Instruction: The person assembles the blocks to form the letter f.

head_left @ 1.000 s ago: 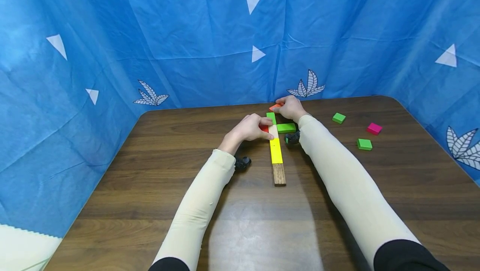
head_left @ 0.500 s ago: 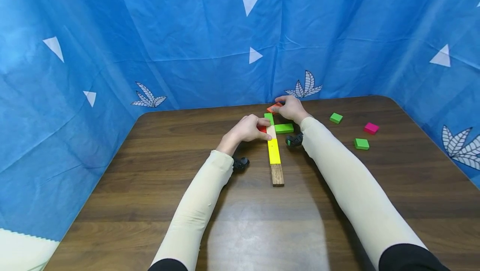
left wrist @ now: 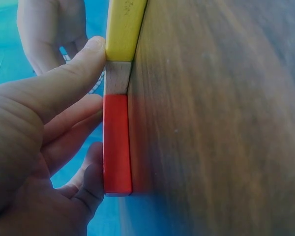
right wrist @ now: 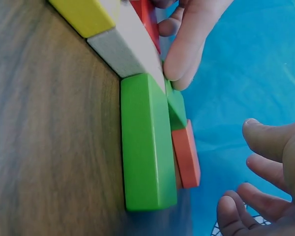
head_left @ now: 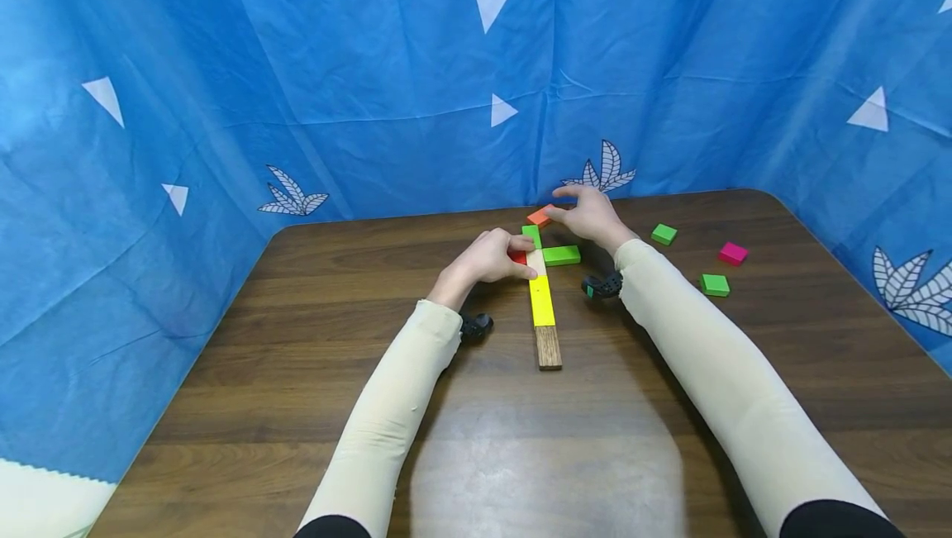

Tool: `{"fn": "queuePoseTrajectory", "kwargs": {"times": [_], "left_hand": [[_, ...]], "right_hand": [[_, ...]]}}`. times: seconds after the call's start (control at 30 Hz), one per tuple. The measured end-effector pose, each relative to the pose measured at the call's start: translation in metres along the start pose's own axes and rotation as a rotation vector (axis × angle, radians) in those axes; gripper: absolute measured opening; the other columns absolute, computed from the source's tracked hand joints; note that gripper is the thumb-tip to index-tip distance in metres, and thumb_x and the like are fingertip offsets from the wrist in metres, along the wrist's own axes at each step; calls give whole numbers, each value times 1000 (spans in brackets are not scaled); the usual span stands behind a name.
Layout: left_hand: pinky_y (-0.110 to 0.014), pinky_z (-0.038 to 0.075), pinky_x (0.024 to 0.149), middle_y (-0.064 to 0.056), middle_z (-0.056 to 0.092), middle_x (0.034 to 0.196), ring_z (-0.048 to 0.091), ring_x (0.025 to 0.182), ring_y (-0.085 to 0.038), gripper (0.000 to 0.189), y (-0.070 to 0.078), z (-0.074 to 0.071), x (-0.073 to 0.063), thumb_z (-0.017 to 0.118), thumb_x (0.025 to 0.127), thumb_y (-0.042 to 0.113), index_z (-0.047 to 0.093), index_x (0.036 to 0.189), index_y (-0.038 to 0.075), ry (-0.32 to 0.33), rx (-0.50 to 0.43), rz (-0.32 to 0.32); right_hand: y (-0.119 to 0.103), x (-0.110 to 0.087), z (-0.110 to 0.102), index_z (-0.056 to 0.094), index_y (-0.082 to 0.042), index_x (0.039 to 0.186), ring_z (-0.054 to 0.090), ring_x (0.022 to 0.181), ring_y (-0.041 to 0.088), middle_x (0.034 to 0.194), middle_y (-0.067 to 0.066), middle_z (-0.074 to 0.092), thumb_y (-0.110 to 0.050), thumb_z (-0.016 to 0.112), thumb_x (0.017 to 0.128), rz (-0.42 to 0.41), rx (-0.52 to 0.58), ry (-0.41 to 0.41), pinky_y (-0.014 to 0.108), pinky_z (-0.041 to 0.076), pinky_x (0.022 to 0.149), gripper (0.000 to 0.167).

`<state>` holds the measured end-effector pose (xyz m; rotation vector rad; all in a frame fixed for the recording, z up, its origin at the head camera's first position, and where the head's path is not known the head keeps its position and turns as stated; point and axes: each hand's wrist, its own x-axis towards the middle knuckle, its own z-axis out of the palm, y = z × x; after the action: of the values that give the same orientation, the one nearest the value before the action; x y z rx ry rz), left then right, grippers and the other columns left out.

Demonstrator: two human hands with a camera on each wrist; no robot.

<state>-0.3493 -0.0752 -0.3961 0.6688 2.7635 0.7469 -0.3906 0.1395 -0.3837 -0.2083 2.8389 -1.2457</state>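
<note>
Left hand (head_left: 487, 257) pinches the red block (left wrist: 117, 143) at nine o'clock of the cross, right hand (head_left: 591, 213) hovers unclenched beside the orange block (head_left: 540, 215)—best nudge it gently, square.

The dark wooden table (head_left: 312, 373) carries a line of blocks: the red block (head_left: 518, 257) at my left fingertips (head_left: 521, 250), then beige, yellow and brown pieces running back toward me. Off my right fingers (head_left: 568, 191) lie the orange block (head_left: 539, 216), green blocks (head_left: 561, 254) and one pink block (head_left: 732, 253).
</note>
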Motion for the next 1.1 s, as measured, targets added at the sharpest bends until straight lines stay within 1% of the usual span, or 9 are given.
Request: {"fn": "queuePoseTrajectory", "kwargs": {"times": [0.07, 0.17, 0.27, 0.4, 0.6, 0.8, 0.9, 1.1], "left_hand": [[-34, 38, 121, 2, 57, 152, 45, 148, -20, 60, 0, 0, 0, 84, 87, 37, 66, 141, 20, -4, 8, -2], [-34, 38, 121, 2, 57, 152, 45, 148, -20, 60, 1, 0, -1, 84, 87, 37, 65, 142, 20, -5, 17, -5], [-35, 38, 121, 2, 57, 153, 45, 149, -20, 61, 2, 0, -1, 84, 87, 37, 65, 142, 20, -9, 18, -11], [-35, 37, 122, 1, 56, 154, 43, 150, -21, 61, 2, 0, -1, 83, 88, 36, 63, 143, 20, -17, 16, -16], [-35, 36, 122, 2, 56, 154, 43, 150, -21, 62, 2, 0, -1, 84, 87, 36, 63, 143, 20, -11, 17, -23], [-34, 36, 123, 2, 55, 154, 42, 150, -20, 62, 2, 1, -2, 84, 87, 36, 63, 144, 20, -14, 12, -35], [-33, 36, 123, 2, 55, 154, 42, 150, -20, 62, 2, 1, -2, 84, 87, 36, 63, 144, 20, -14, 11, -36], [-33, 37, 122, 1, 56, 154, 43, 150, -20, 62, 3, 1, -2, 84, 87, 35, 64, 143, 20, -8, 5, -28]], "right_hand": [[2, -4, -3, 55, -12, 149, 38, 149, 38, 168, 14, 32, -35, 69, 100, -2, 0, 3, 57, 44, 114, 57], [3, -10, -6, 55, -12, 150, 49, 137, 39, 164, 15, 39, -34, 69, 100, -14, 6, 3, 56, 49, 108, 56], [5, -16, -11, 54, -12, 150, 52, 130, 38, 159, 15, 45, -33, 68, 100, -19, 16, 9, 56, 51, 105, 55], [7, -24, -15, 55, -13, 149, 51, 132, 38, 156, 15, 47, -32, 67, 101, -27, 15, 27, 56, 51, 104, 53], [12, -35, -22, 57, -16, 148, 52, 133, 37, 153, 17, 51, -34, 67, 101, -35, -2, 53, 58, 50, 104, 51], [22, -47, -27, 59, -13, 145, 54, 131, 38, 149, 19, 55, -33, 68, 101, -60, -25, 91, 59, 49, 103, 49], [26, -54, -30, 60, -13, 144, 55, 131, 39, 149, 19, 55, -32, 69, 100, -83, -37, 93, 59, 49, 103, 49], [33, -73, -41, 60, -13, 144, 55, 131, 38, 150, 16, 54, -34, 69, 100, -129, -55, 66, 60, 49, 104, 50]]}}
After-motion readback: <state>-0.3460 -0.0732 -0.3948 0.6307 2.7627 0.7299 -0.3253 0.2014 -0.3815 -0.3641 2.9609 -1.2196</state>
